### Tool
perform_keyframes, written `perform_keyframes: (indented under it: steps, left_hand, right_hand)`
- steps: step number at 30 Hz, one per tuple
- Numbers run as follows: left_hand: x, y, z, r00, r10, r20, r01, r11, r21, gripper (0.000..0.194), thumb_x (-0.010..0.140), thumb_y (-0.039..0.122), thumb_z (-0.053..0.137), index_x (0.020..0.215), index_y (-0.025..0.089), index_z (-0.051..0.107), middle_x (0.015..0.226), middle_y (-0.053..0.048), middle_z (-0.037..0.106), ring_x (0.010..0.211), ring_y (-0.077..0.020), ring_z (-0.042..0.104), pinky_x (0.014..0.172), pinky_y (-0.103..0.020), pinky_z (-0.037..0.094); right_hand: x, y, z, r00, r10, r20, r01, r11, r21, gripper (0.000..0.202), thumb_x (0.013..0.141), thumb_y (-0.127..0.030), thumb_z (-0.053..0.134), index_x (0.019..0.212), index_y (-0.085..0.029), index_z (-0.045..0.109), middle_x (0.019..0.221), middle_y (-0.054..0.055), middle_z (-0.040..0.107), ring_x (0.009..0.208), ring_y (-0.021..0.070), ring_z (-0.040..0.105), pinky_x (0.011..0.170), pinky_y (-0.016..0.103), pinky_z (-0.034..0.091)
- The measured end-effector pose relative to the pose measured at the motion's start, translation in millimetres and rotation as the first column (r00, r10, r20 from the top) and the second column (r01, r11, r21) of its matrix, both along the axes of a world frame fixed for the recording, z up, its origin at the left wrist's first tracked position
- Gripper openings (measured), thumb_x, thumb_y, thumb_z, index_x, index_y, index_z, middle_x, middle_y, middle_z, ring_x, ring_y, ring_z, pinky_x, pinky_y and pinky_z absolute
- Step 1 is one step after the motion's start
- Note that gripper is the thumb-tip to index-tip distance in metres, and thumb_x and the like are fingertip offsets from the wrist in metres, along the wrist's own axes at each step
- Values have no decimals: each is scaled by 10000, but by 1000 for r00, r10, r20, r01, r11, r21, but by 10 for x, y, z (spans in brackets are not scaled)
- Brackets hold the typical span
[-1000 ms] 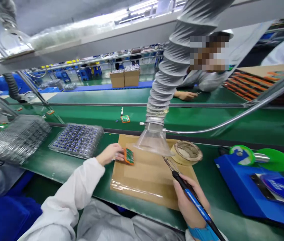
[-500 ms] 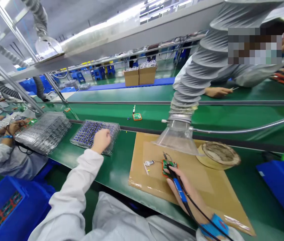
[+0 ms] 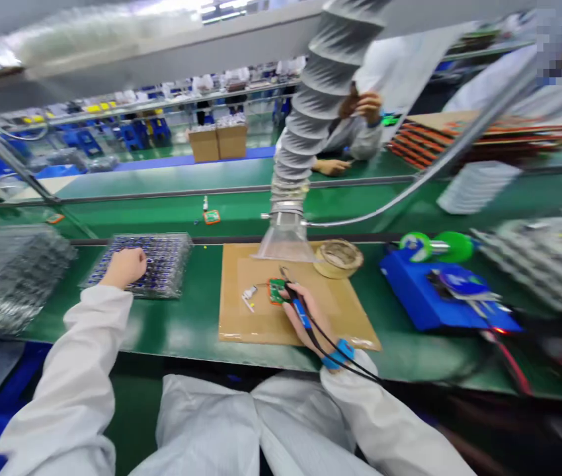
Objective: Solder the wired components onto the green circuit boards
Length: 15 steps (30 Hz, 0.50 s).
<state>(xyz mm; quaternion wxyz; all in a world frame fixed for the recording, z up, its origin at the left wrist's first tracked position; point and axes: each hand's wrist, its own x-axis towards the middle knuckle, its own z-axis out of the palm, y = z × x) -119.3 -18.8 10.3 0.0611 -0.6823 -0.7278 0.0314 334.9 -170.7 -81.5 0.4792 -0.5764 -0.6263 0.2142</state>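
My left hand (image 3: 126,267) is over a clear plastic tray (image 3: 170,264) filled with rows of small blue-and-dark parts. Its fingers are curled together, and anything between them is hidden. My right hand (image 3: 309,312) is closed round a soldering iron (image 3: 301,311) with a blue grip and black cables. The iron's tip end is over a small green circuit board (image 3: 276,291) in an orange frame, which lies on a cardboard sheet (image 3: 234,324). A thin wire runs from the board to a small white connector piece (image 3: 250,295) on its left.
A clear fume hood (image 3: 285,241) hangs above the cardboard. Beside it sits a round tan container (image 3: 339,258). A blue solder feeder (image 3: 424,297) with a green spool stands to the right. Stacked clear trays (image 3: 13,277) are at left. Another board (image 3: 211,217) lies beyond.
The view has swung to the right, bringing the blue solder feeder and white trays into sight. My left hand stays over the tray; my right hand still holds the iron at the board.
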Motion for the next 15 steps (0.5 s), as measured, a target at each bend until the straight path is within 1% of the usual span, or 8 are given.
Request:
perform_keyframes:
  steps: [1,3,5,8,10,12,13,15]
  left_hand:
    - [51,-28,-3,999,-3,34,1,999,53,195,849,251,531,890,170,704,812,-114,717,823,-284,651,830,-363,481]
    - [260,-137,-46,976,-63,210,27,985,171,173,849,297,557,885,191,688,763,-73,707,738,-246,642,771,-325,477]
    - [617,-299,-138,846,-185,499,59,965,257,167,834,351,610,836,199,680,751,-46,702,696,-204,630,721,-290,477]
    - [1313,-525,-355,418,-225,880,92,974,205,206,799,397,688,789,191,677,703,-23,685,648,-159,616,647,-253,486]
    - [1764,-597,-511,82,-202,976,116,974,192,214,778,390,728,780,183,672,792,-34,720,712,-148,650,713,-252,520]
    - [2130,-606,-634,-146,-113,983,170,976,138,237,763,397,745,760,174,666,902,-60,752,782,-151,676,754,-258,538]
    - [2273,-595,-675,-185,-54,981,215,972,94,248,750,401,758,754,169,669,899,-66,757,771,-149,675,740,-256,538]
    - [2481,-565,-718,-131,49,990,332,943,-2,261,719,397,786,746,157,687,796,-58,748,677,-134,646,665,-240,519]
  right_hand:
    - [-2,-4,-10,1000,2,-1,-2,1000,2,351,996,-394,632,1289,-200,616,1315,97,626,1118,225,653,936,431,583]
    - [-20,31,-55,1000,8,-8,-8,1000,1,353,998,-387,631,1292,-191,612,1308,97,629,1107,221,658,939,434,581]
    - [-47,107,-117,999,26,-22,-26,1000,5,358,996,-392,635,1282,-179,615,1285,95,641,1088,218,667,926,430,586]
    - [-67,222,-212,996,83,-35,-83,997,7,350,973,-400,655,1267,-212,629,1197,82,702,1042,218,705,925,413,593]
    - [-51,256,-267,994,110,-23,-110,994,-2,367,954,-370,655,1295,-240,611,1149,79,742,1036,236,730,934,419,594]
    - [-23,254,-304,995,102,-14,-102,995,-5,391,946,-336,636,1323,-247,584,1146,84,758,1054,251,740,954,435,587]
    - [-11,245,-314,996,86,-25,-86,996,1,393,945,-327,629,1325,-244,576,1149,86,761,1062,252,741,966,440,582]
    - [-3,229,-315,994,63,-94,-62,998,16,389,942,-329,634,1317,-244,571,1150,83,763,1071,242,743,992,436,572]
